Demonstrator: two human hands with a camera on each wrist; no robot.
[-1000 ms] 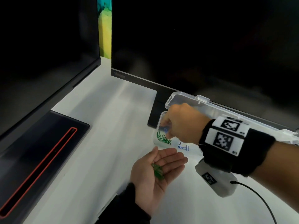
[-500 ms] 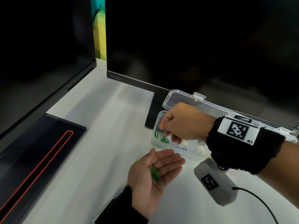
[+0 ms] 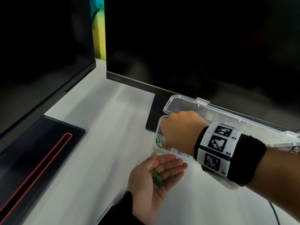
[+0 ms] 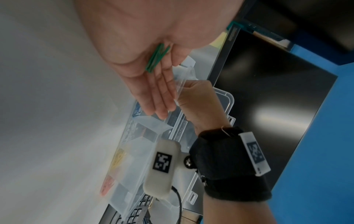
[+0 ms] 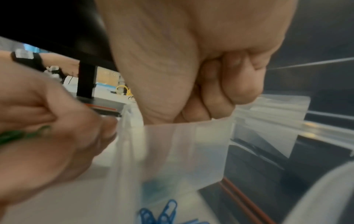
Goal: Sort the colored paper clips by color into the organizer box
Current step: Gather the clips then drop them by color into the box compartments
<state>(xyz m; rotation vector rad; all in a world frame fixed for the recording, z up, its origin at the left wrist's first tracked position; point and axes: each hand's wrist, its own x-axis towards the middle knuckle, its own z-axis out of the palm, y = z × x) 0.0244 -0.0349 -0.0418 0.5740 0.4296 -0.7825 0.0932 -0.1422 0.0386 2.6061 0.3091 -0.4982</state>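
- The left hand (image 3: 154, 181) lies nearest, palm up above the white tabletop (image 3: 90, 159), fingers straight and together; its grip is apart, only cradling a small bunch of green paper clips (image 3: 156, 178) in the hollow of the palm.
- The fingertips (image 3: 181, 164) of that hand end just short of the near wall of the organizer box (image 3: 156, 132), with a narrow strip of bare tabletop showing between them in the head view.
- The right hand (image 3: 180, 129) sits knuckles up over the box's left end compartment, fingers curled down inside the rim; in the right wrist view they are bunched together, and I cannot tell whether that grip pinches a clip.
- More green clips (image 3: 159, 142) lie on the floor of that end compartment, against its near left corner.
- Blue paper clips (image 5: 162, 212) sit in the next compartment to the right, behind a clear divider wall.
- Further right along the box, the left wrist view shows blurred yellow clips (image 4: 118, 159) and pink clips (image 4: 107, 184) in separate cells.
- The clear lid (image 3: 186, 104) stands open behind the hand, leaning toward a dark monitor (image 3: 194, 46), so room behind the box is tight.
- To the left the tabletop runs open as far as a black pad (image 3: 32, 159) with a red outline under a second screen (image 3: 40, 46).
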